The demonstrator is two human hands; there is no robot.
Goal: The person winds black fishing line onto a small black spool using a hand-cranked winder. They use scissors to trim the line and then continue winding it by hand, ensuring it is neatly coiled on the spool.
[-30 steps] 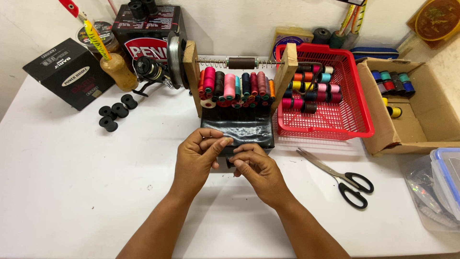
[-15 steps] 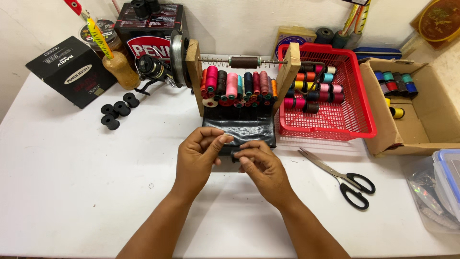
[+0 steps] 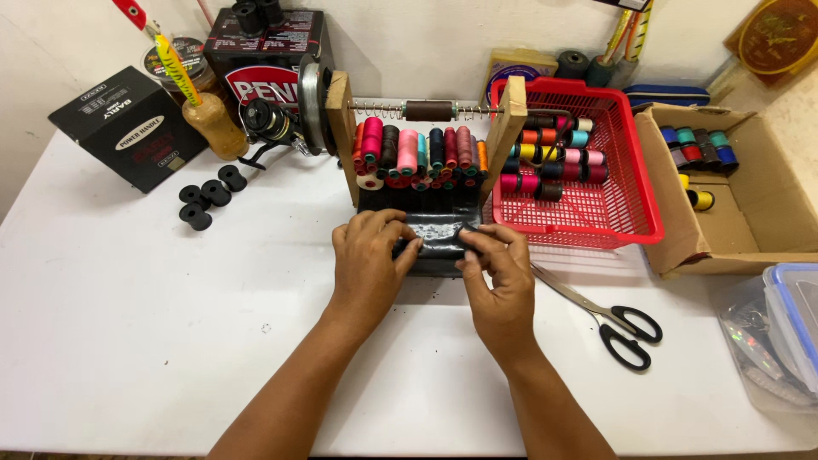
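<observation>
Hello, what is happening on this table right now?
A person works with both bare hands on a white table. The left hand and the right hand both rest on the black wrapped base of a wooden rack full of coloured thread spools. Whether either hand holds something small cannot be told. Scissors lie just right of the right hand, and a red basket with more spools stands behind them.

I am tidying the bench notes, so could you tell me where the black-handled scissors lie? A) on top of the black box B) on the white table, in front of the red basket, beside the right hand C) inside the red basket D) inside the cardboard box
B: the scissors lie flat on the white table, in front of the red basket, just beside the right hand.
</observation>
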